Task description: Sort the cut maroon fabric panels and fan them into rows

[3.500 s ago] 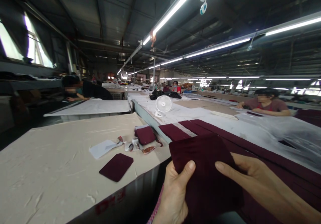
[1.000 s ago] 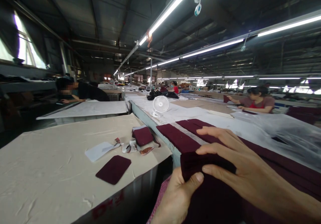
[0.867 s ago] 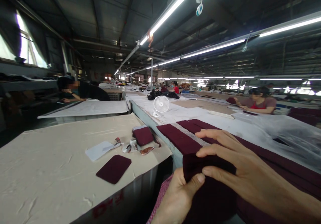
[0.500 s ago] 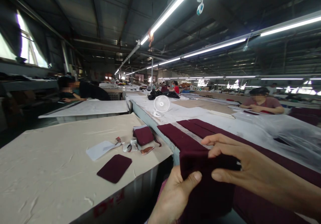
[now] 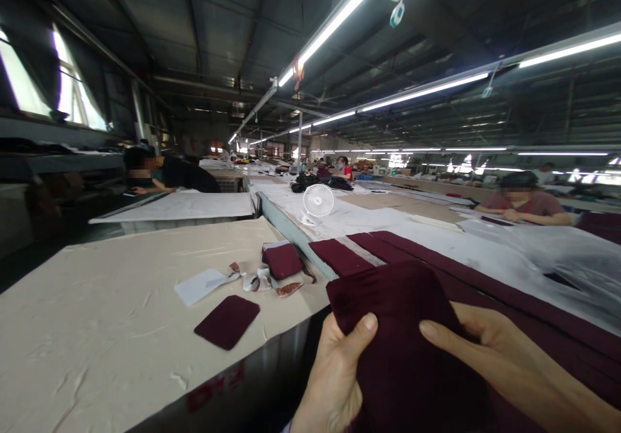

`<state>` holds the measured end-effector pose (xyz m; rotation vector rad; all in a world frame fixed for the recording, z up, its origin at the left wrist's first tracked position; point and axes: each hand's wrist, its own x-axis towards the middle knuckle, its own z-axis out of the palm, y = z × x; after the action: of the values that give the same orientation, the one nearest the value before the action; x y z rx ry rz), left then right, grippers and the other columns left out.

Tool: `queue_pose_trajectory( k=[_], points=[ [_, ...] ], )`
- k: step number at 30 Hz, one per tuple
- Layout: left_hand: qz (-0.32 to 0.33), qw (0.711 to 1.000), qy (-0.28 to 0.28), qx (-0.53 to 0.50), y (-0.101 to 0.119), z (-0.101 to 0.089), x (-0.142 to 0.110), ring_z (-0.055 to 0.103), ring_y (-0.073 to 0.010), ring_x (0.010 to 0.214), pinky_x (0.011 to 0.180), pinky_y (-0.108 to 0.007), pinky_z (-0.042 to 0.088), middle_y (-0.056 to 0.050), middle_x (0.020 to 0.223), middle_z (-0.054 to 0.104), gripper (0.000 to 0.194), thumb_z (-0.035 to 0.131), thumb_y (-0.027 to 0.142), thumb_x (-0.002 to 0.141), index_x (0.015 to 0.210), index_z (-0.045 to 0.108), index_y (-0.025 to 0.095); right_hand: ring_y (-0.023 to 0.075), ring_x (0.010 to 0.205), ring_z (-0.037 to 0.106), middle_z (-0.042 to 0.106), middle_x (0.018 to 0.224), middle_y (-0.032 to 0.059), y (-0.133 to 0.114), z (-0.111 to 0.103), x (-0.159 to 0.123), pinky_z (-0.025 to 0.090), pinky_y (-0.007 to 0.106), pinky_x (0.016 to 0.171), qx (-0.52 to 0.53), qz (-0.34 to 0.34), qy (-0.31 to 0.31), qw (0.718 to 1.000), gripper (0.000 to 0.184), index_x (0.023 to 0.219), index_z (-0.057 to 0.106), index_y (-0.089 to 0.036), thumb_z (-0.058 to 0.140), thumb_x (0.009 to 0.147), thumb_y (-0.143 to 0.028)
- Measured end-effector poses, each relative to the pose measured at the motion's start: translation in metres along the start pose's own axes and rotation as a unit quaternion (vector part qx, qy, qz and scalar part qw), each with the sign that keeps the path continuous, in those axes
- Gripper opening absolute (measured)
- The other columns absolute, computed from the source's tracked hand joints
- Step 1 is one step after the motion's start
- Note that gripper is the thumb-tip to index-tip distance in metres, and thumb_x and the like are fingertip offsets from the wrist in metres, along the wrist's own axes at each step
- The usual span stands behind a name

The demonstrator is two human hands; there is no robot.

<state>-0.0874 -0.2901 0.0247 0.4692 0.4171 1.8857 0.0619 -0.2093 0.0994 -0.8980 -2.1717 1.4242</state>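
Observation:
A dark maroon fabric piece (image 5: pixel 402 349) is held up between my two hands, close to the camera. My left hand (image 5: pixel 342 368) grips its left edge, thumb on the near face and fingers behind. On its right side, my right hand (image 5: pixel 480 342) pinches it the same way, with the fingers hidden behind the cloth. Beyond it, maroon fabric strips (image 5: pixel 339 256) lie along the white-covered table. To the left, a single maroon piece (image 5: pixel 228 321) lies flat, near a small maroon stack (image 5: pixel 282 261) with a patterned ribbon (image 5: pixel 290 288) beside it.
The cream-covered table (image 5: pixel 121 290) fills the left, with a white card (image 5: pixel 206 284) on it. A gap separates it from the white-covered table (image 5: pixel 378 210), where a small white fan (image 5: pixel 319 200) stands. Clear plastic sheeting (image 5: pixel 548 252) lies at right. Co-workers sit left and right.
The maroon piece has been raised and turned so its broad face shows. My right hand, spread over its top edge before, now grips its right side.

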Motion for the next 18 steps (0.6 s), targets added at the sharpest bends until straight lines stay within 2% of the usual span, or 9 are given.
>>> queue_pose_trajectory(
  k=[3,5,8,10,13,18],
  points=[
    [0.019,1.0,-0.011,-0.009,0.0,0.0,0.001,0.073,-0.0306,0.104,0.104,-0.046,0.05,-0.012,0.094,0.081,0.022,0.083,0.017,0.075,0.096,0.078,0.015,0.0251,0.071,0.067,0.069,0.07,0.0021,0.004,-0.003,0.0,0.053,0.024,0.049,-0.041,-0.007,0.047,0.998,0.023,0.069,0.069,-0.023,0.076,0.069,-0.045],
    [0.037,0.999,-0.015,-0.024,0.003,0.0,0.002,0.072,-0.0302,0.108,0.106,-0.045,0.049,-0.011,0.097,0.08,0.02,0.082,0.019,0.077,0.096,0.078,0.015,0.025,0.067,0.065,0.068,0.068,0.0023,0.007,-0.006,0.001,0.054,0.025,0.049,-0.069,-0.015,0.062,0.996,0.025,0.066,0.067,-0.023,0.074,0.069,-0.047],
    [0.046,0.998,-0.007,-0.043,0.01,-0.001,0.003,0.071,-0.0303,0.111,0.106,-0.045,0.049,-0.011,0.098,0.08,0.015,0.077,0.03,0.084,0.088,0.078,0.015,0.0262,0.066,0.065,0.068,0.07,0.0036,0.011,-0.008,0.003,0.057,0.029,0.052,-0.115,-0.032,0.066,0.991,0.028,0.068,0.068,-0.025,0.07,0.07,-0.052],
    [0.038,0.998,0.004,-0.053,0.014,-0.001,0.004,0.071,-0.0305,0.109,0.105,-0.045,0.05,-0.011,0.096,0.08,0.02,0.076,0.034,0.085,0.087,0.077,0.015,0.0272,0.067,0.066,0.07,0.074,0.0044,0.012,-0.009,0.002,0.058,0.03,0.053,-0.147,-0.046,0.062,0.986,0.029,0.072,0.069,-0.025,0.067,0.073,-0.054],
    [0.008,0.998,0.026,-0.064,0.019,-0.002,0.005,0.072,-0.0309,0.107,0.104,-0.045,0.052,-0.011,0.094,0.08,0.02,0.076,0.028,0.082,0.095,0.078,0.013,0.0279,0.069,0.068,0.072,0.076,0.0035,0.006,-0.009,0.0,0.058,0.029,0.055,-0.182,-0.082,0.051,0.979,0.026,0.073,0.07,-0.026,0.066,0.076,-0.052],
    [-0.039,0.994,0.075,-0.076,0.021,-0.003,0.008,0.074,-0.0319,0.099,0.099,-0.046,0.055,-0.014,0.086,0.08,0.014,0.071,0.02,0.079,0.085,0.077,0.009,0.029,0.077,0.07,0.074,0.08,0.0029,-0.009,-0.007,-0.004,0.059,0.029,0.066,-0.226,-0.104,0.039,0.968,0.026,0.073,0.069,-0.024,0.064,0.085,-0.047]
  ],
)
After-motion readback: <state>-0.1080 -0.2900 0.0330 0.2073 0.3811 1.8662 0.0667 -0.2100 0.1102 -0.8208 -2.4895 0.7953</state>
